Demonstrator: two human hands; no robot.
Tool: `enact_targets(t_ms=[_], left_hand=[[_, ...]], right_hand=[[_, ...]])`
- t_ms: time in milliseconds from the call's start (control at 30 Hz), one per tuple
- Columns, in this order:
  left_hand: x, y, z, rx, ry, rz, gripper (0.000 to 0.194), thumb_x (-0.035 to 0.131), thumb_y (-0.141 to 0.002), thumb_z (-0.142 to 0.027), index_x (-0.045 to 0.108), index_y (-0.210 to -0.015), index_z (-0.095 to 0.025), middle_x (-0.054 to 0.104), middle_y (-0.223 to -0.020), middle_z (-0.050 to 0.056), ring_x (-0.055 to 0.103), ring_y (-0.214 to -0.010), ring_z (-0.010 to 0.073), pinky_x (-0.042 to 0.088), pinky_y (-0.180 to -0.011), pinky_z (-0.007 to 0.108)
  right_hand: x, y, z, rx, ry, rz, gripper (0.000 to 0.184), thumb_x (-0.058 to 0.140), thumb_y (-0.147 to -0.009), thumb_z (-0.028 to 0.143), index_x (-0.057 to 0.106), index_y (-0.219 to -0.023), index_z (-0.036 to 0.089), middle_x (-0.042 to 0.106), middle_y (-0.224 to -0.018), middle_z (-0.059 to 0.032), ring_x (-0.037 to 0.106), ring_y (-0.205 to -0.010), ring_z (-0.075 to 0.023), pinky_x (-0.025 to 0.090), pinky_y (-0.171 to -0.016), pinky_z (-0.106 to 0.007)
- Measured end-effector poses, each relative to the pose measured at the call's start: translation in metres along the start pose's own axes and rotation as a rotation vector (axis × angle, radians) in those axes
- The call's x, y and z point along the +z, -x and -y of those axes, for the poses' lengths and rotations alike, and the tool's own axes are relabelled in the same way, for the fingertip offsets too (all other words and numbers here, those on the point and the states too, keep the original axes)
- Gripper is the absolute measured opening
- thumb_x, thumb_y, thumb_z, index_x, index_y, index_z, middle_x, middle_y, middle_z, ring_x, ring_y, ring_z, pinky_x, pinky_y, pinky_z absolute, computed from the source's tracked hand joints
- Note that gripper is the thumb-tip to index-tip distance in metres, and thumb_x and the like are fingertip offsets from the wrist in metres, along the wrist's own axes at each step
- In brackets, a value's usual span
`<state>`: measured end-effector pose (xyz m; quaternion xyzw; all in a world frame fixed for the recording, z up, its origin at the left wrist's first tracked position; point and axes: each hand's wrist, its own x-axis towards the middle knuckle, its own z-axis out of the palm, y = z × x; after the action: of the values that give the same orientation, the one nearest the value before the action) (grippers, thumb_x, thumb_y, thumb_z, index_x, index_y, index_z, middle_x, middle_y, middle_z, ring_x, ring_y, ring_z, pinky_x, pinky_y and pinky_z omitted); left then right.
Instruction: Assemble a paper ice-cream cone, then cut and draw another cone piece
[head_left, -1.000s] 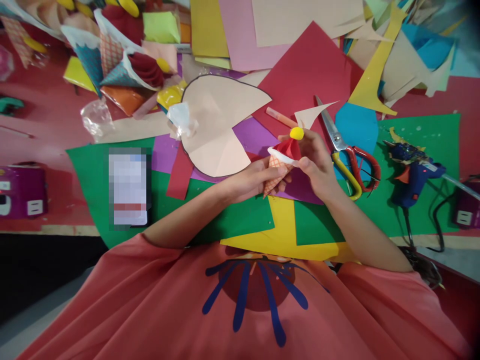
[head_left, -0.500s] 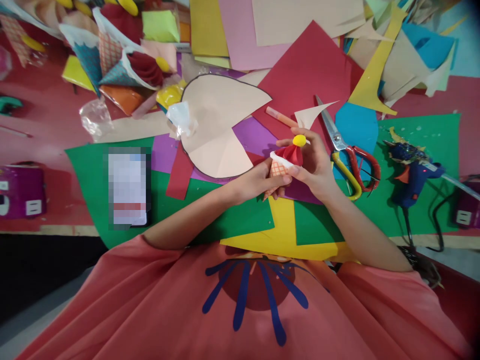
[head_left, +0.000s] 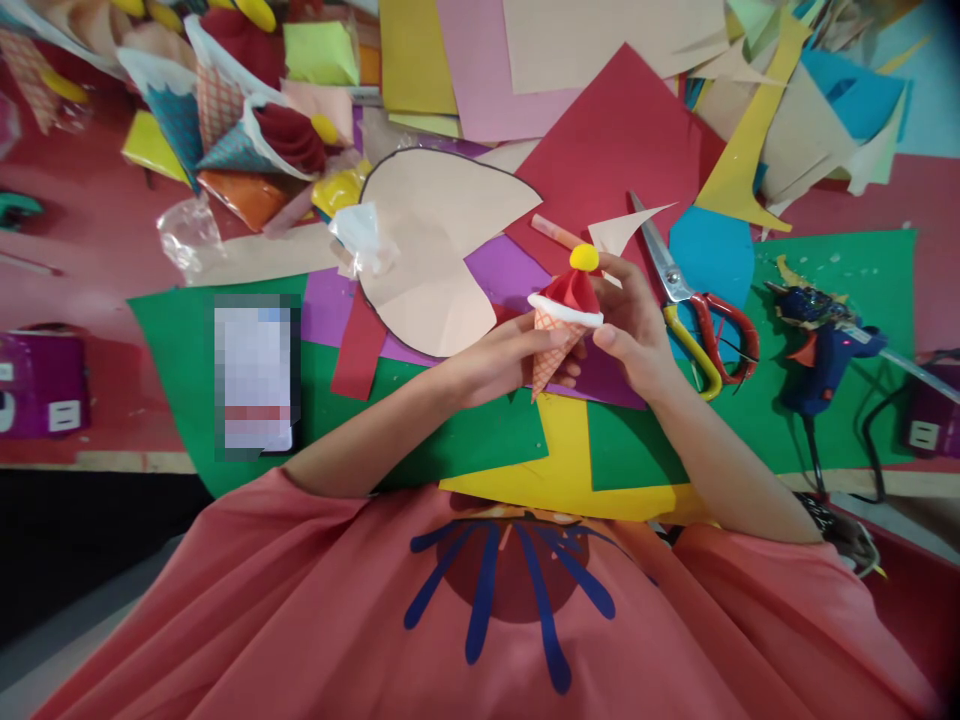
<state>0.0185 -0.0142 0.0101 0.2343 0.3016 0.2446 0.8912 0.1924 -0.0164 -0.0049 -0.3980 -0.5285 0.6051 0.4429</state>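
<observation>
A toy ice cream cone (head_left: 556,352) points its tip down, with an orange lattice pattern, a white rim, folded red filling and a yellow ball on top. Wrapped round the cone's body from the left is my left hand (head_left: 504,358). My right hand (head_left: 636,325) is at the cone's right side, thumb and fingers apart beside the rim; some fingertips are hidden behind the filling, so contact is unclear. Behind the hands lies a beige sheet cut as a disc with a wedge out (head_left: 424,255). Scissors (head_left: 679,290) with red and yellow handles lie right of my right hand.
A blue glue gun (head_left: 821,370) with a cord rests on green sheet (head_left: 892,290) at the right. A blurred phone (head_left: 255,375) lies at the left. Several finished cones (head_left: 247,130) fill the back left. Coloured sheets and scraps (head_left: 622,130) cover the back.
The cone has turned more upright, facing me, and its yellow ball has shifted left and up. My right thumb has come off the cone's front.
</observation>
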Motion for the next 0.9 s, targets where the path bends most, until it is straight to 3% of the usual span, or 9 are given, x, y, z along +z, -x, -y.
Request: enact_targets(t_ms=[200, 333, 467, 600, 700, 833, 900], left_hand=[[-0.0019, -0.0009, 0.0026, 0.049, -0.071, -0.031, 0.04, 0.081, -0.068, -0.04, 0.062, -0.09, -0.013, 0.064, -0.08, 0.001, 0.06, -0.076, 0.0105, 0.048, -0.075, 0.025], [-0.0015, -0.0027, 0.0044, 0.227, -0.216, -0.067, 0.041, 0.078, -0.073, -0.036, 0.06, -0.102, -0.016, 0.066, -0.099, 0.003, 0.061, -0.095, 0.0142, 0.047, -0.085, 0.026], [-0.0031, -0.005, 0.0048, 0.288, -0.293, -0.053, 0.045, 0.076, -0.075, -0.041, 0.061, -0.109, -0.016, 0.066, -0.114, 0.007, 0.058, -0.113, 0.0216, 0.044, -0.096, 0.032], [-0.0051, -0.0067, 0.0052, 0.319, -0.336, -0.031, 0.047, 0.077, -0.073, -0.042, 0.063, -0.109, -0.016, 0.067, -0.115, 0.008, 0.059, -0.114, 0.0237, 0.044, -0.097, 0.035], [-0.0058, -0.0075, 0.0057, 0.319, -0.36, -0.049, 0.047, 0.077, -0.073, -0.043, 0.063, -0.109, -0.016, 0.067, -0.115, 0.009, 0.059, -0.114, 0.0247, 0.045, -0.098, 0.036], [-0.0053, -0.0077, 0.0061, 0.295, -0.318, -0.07, 0.046, 0.076, -0.074, -0.044, 0.063, -0.109, -0.018, 0.067, -0.117, 0.007, 0.058, -0.118, 0.0242, 0.044, -0.099, 0.035], [-0.005, -0.0074, 0.0059, 0.283, -0.302, -0.071, 0.047, 0.076, -0.073, -0.044, 0.063, -0.11, -0.018, 0.067, -0.116, 0.006, 0.058, -0.118, 0.0242, 0.044, -0.1, 0.035]], right_hand=[[-0.0006, 0.0024, 0.0012, -0.049, 0.054, -0.035, 0.051, 0.075, -0.071, 0.046, 0.055, -0.116, 0.033, 0.066, -0.115, 0.0003, 0.065, -0.107, -0.0206, 0.058, -0.086, -0.034], [-0.0033, 0.0013, 0.0024, -0.155, 0.071, -0.055, 0.046, 0.076, -0.073, 0.036, 0.059, -0.115, 0.035, 0.064, -0.118, 0.0029, 0.062, -0.111, -0.0175, 0.055, -0.092, -0.031], [-0.006, -0.0001, 0.0009, -0.168, 0.093, -0.066, 0.046, 0.075, -0.072, 0.045, 0.06, -0.114, 0.032, 0.064, -0.115, 0.0001, 0.064, -0.107, -0.0194, 0.057, -0.088, -0.032], [-0.0057, -0.001, -0.0008, -0.148, 0.181, -0.113, 0.047, 0.073, -0.07, 0.055, 0.059, -0.108, 0.031, 0.064, -0.107, -0.0009, 0.066, -0.099, -0.0207, 0.06, -0.08, -0.034], [-0.004, -0.0012, -0.0005, -0.178, 0.179, -0.108, 0.043, 0.072, -0.072, 0.052, 0.059, -0.108, 0.032, 0.064, -0.106, 0.0002, 0.066, -0.097, -0.019, 0.06, -0.079, -0.034], [-0.0049, 0.001, 0.0036, -0.288, 0.163, -0.12, 0.053, 0.072, -0.074, 0.049, 0.052, -0.123, 0.041, 0.054, -0.13, 0.0026, 0.058, -0.12, -0.0223, 0.053, -0.1, -0.042], [-0.0073, 0.0032, 0.0071, -0.36, 0.262, -0.131, 0.044, 0.068, -0.08, 0.043, 0.056, -0.122, 0.043, 0.048, -0.139, 0.005, 0.049, -0.132, -0.0249, 0.044, -0.111, -0.047]])
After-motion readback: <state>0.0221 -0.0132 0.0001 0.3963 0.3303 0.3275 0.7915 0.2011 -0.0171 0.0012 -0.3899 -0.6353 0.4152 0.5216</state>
